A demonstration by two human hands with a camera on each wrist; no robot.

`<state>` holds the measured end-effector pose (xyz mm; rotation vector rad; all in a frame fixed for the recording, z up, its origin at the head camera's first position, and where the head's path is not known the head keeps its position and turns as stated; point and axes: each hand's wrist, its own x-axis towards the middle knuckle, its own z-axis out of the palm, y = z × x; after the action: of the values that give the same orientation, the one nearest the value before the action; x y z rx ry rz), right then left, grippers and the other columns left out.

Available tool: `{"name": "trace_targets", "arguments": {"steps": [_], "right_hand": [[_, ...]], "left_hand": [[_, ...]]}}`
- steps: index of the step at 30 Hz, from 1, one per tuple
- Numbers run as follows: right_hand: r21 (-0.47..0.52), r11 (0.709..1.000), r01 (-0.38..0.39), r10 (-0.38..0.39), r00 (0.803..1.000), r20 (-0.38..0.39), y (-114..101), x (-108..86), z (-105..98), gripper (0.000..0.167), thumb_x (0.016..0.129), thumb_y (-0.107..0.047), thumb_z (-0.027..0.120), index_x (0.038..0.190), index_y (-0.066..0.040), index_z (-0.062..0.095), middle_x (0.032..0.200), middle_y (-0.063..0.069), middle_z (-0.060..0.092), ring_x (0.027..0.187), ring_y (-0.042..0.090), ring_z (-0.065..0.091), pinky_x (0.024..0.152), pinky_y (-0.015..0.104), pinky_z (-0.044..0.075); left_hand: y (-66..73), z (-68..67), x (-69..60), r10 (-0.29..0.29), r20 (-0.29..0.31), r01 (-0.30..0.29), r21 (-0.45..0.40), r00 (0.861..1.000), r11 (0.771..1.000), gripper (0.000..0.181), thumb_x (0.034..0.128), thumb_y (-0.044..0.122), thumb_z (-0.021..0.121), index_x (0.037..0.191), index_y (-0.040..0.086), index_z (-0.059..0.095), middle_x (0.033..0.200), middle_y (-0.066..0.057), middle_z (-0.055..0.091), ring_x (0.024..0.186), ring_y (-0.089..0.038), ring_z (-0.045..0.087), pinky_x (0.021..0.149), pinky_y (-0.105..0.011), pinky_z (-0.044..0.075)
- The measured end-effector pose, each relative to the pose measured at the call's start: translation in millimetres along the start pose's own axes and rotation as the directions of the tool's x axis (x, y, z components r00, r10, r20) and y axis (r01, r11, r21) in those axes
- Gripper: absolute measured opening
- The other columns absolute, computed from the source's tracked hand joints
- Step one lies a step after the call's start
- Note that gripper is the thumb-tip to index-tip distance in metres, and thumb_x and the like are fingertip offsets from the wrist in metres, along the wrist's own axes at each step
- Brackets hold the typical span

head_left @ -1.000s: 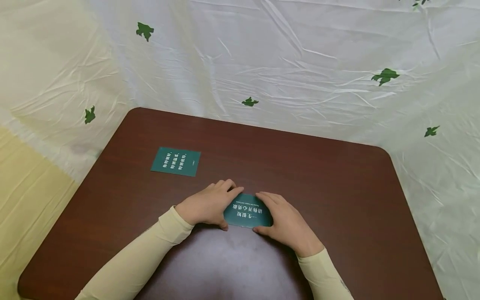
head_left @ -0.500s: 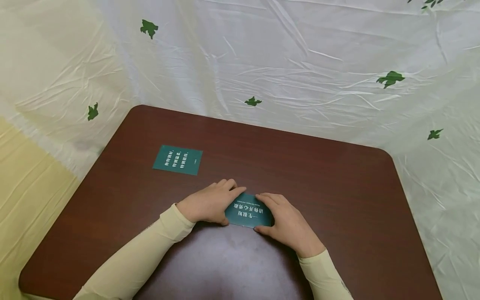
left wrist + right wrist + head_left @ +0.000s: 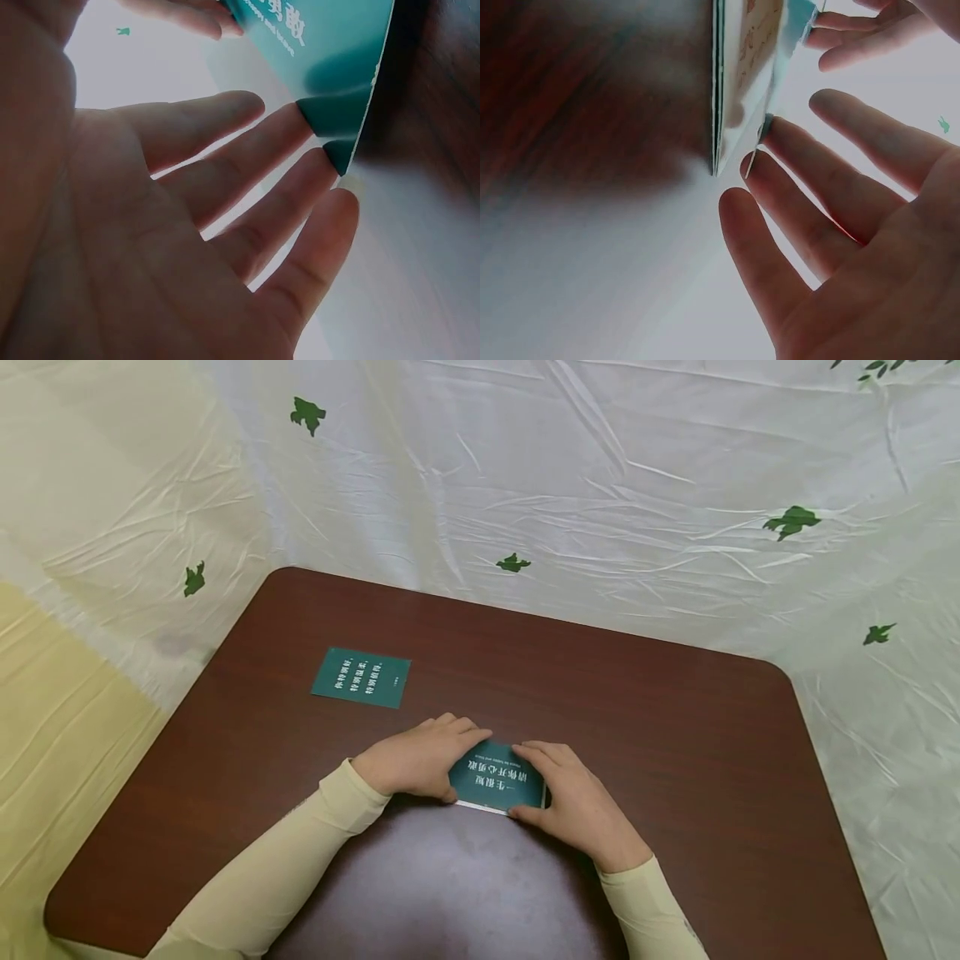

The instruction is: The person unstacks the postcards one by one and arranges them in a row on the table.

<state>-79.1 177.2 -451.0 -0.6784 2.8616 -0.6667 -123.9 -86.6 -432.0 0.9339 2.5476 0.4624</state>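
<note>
A small stack of teal cards with white lettering lies near the table's front, between both hands. My left hand holds its left end, thumb at the near corner and a finger at the far one. On the right end, my right hand holds it the same way. In the left wrist view, fingertips touch the edge of a teal card. The right wrist view shows thin card edges on the table and one card tilted apart from them at the fingertips, with a pale, printed face between.
Another teal card with white lettering lies flat at the back left of the dark brown table. White cloth with green leaf shapes hangs behind the table and along its sides.
The top card has risen slightly and shifted away from me, so a white edge now shows along its near and right sides. Both hands keep their hold, and the head view has drifted a little.
</note>
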Motion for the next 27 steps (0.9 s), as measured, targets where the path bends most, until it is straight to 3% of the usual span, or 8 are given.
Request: {"name": "trace_targets", "arguments": {"steps": [7, 14, 20, 27], "right_hand": [[-0.011, 1.0, 0.027, -0.027, 1.0, 0.003, -1, 12.4, -6, 0.088, 0.078, -0.041, 0.098, 0.153, -0.015, 0.061, 0.152, 0.0, 0.062, 0.143, 0.024, 0.054, 0.112, 0.045, 0.056], [-0.022, 0.998, 0.065, -0.066, 0.998, -0.006, -2, 33.6, -11, 0.085, 0.081, -0.041, 0.096, 0.152, -0.012, 0.061, 0.151, 0.002, 0.062, 0.144, 0.026, 0.054, 0.113, 0.046, 0.055], [-0.061, 0.994, 0.086, -0.086, 0.996, 0.007, -5, 73.2, -12, 0.08, 0.086, -0.041, 0.092, 0.154, -0.014, 0.06, 0.154, 0.003, 0.06, 0.146, 0.027, 0.053, 0.114, 0.047, 0.054], [-0.045, 0.998, 0.045, -0.042, 0.997, 0.066, -8, 121.6, -9, 0.08, 0.088, -0.04, 0.09, 0.157, -0.015, 0.057, 0.159, 0.004, 0.057, 0.15, 0.028, 0.05, 0.117, 0.049, 0.052]], "left_hand": [[-6.4, -4.8, 2.0, -0.007, -0.01, 0.007, -0.011, 1.0, 1.0, 0.094, 0.0829, 0.025, 0.094, 0.163, 0.01, 0.047, 0.159, -0.006, 0.055, 0.145, -0.028, 0.049, 0.124, -0.047, 0.042], [-21.0, -18.7, 2.2, -0.034, -0.044, 0.031, -0.071, 0.998, 0.997, 0.093, 0.0851, 0.022, 0.091, 0.164, 0.009, 0.045, 0.162, -0.007, 0.052, 0.145, -0.031, 0.048, 0.122, -0.049, 0.043], [-46.3, -34.5, 7.7, -0.122, -0.067, 0.11, -0.171, 0.99, 0.979, 0.099, 0.0846, 0.013, 0.089, 0.169, 0.011, 0.038, 0.167, -0.007, 0.048, 0.151, -0.031, 0.043, 0.119, -0.049, 0.047], [-83.1, -45.3, 14.7, -0.214, -0.079, 0.181, -0.305, 0.974, 0.935, 0.101, 0.0848, 0.011, 0.09, 0.17, 0.015, 0.035, 0.169, -0.006, 0.045, 0.153, -0.031, 0.041, 0.117, -0.049, 0.05]]}}
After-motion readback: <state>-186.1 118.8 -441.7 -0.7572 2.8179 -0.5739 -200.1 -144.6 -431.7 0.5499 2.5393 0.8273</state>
